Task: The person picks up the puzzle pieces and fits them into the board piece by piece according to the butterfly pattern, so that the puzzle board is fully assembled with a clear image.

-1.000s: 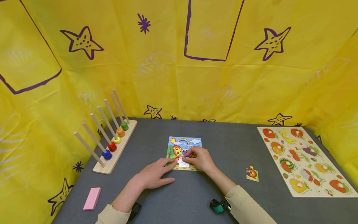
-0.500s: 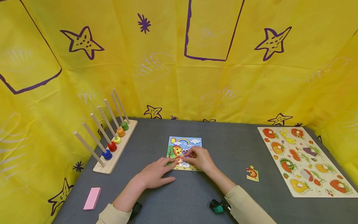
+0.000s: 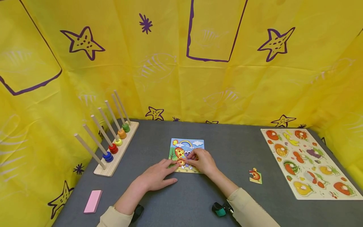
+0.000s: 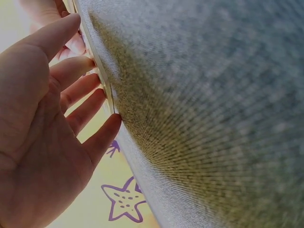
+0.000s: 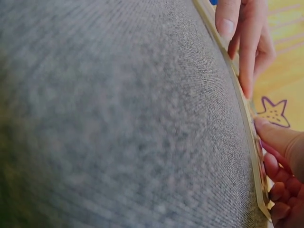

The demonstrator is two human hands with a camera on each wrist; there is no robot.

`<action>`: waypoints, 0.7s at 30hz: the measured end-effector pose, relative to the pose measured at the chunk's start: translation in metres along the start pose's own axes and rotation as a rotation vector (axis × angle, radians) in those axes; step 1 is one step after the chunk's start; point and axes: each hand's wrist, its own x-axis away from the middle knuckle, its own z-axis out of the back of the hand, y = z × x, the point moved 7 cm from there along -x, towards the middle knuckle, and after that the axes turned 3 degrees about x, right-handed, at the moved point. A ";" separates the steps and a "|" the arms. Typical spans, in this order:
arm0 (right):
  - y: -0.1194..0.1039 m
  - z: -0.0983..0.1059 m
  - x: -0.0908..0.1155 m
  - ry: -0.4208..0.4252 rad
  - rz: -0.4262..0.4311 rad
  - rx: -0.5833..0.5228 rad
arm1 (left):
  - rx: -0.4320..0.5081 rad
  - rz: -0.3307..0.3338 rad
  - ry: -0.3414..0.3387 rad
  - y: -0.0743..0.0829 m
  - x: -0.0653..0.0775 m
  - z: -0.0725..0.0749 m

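Note:
A small jigsaw puzzle (image 3: 200,145) with a butterfly, rainbow and sun lies on the grey table in the head view. My left hand (image 3: 154,175) rests on its lower left part, fingers extended and thumb spread onto the table side. From the right, my right hand (image 3: 202,160) has thumb and index finger together at a puzzle piece (image 3: 187,167) in the lower middle, pinching its upper edge. Its fingers partly hide the butterfly. In the right wrist view the right thumb (image 5: 278,137) is at the board's edge, other fingers curled. A loose puzzle piece (image 3: 256,176) lies farther right.
A wooden peg stand (image 3: 116,157) with coloured rings stands at the left. Below it lies a pink block (image 3: 93,201). A fruit board (image 3: 304,186) lies at the right. Yellow patterned cloth (image 3: 181,78) surrounds the grey table (image 3: 227,135).
The piece under my right fingers showed white glare a second ago; the glare has faded and its printed picture shows, as if it tilted flatter. Both hands have stayed nearly in place.

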 end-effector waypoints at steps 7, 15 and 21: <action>-0.001 0.000 0.001 0.000 0.000 0.028 | 0.013 0.016 -0.011 -0.003 0.000 -0.001; -0.004 -0.001 0.000 -0.020 0.013 0.058 | -0.002 -0.005 0.011 0.001 -0.002 0.002; 0.000 0.003 -0.001 -0.018 0.073 0.023 | -0.038 -0.011 0.020 0.004 -0.004 0.005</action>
